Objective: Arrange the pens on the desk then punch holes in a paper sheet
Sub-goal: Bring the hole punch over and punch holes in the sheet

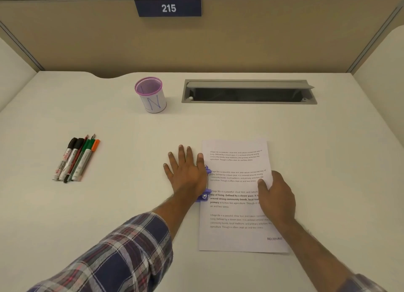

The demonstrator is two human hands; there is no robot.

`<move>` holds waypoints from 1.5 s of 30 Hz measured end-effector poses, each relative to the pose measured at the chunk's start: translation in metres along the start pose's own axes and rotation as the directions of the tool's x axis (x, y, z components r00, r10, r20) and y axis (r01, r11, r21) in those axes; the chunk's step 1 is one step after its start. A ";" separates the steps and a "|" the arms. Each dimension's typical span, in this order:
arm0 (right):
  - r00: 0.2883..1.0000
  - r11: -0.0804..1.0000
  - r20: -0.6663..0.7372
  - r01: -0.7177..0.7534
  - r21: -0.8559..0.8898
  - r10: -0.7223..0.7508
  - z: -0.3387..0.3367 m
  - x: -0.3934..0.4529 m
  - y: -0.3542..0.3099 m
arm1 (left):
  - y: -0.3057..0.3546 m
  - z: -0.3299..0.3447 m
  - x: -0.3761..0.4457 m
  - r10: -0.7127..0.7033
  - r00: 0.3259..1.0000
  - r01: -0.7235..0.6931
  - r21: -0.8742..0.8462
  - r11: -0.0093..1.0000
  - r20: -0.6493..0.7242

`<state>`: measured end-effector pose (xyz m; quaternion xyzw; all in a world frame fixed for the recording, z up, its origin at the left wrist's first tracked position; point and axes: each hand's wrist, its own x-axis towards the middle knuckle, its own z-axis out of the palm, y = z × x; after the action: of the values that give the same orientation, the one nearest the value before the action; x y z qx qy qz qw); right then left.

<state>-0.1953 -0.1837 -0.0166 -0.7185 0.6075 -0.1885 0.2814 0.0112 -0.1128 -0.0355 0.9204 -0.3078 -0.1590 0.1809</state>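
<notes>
A printed paper sheet [237, 167] lies on the white desk [131, 128], right of centre. Its left edge sits in a purple hole punch [206, 196], mostly hidden under my left hand [188, 171]. That hand lies flat on the punch, palm down, fingers spread. My right hand [276, 195] holds the sheet's right edge, thumb on top of the page. Several pens and markers [75, 159] lie side by side in a neat row at the left of the desk, caps pointing away from me.
A purple-rimmed pen cup [150, 95] stands upright at the back centre, with nothing visible inside. A grey cable tray with an open lid [249, 91] is set into the desk at the back right. Beige partition walls enclose the desk.
</notes>
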 end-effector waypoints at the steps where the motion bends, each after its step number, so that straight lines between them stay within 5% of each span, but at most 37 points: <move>1: 1.000 1.000 0.002 -0.003 -0.009 0.003 0.002 0.000 0.001 | -0.001 0.002 0.001 -0.007 1.000 0.007 0.005 1.000 0.006; 30: 0.999 1.000 0.030 -0.029 -0.006 0.029 -0.001 -0.002 -0.002 | -0.010 0.010 0.001 0.027 0.998 -0.023 0.071 0.997 -0.054; 45: 0.976 0.992 0.215 -0.064 0.109 0.040 -0.014 -0.002 -0.003 | -0.010 0.008 -0.001 0.057 0.997 -0.056 0.029 0.998 -0.055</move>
<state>-0.2019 -0.1840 -0.0038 -0.7010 0.5806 -0.1378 0.3905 0.0122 -0.1062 -0.0470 0.9179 -0.3308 -0.1237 0.1811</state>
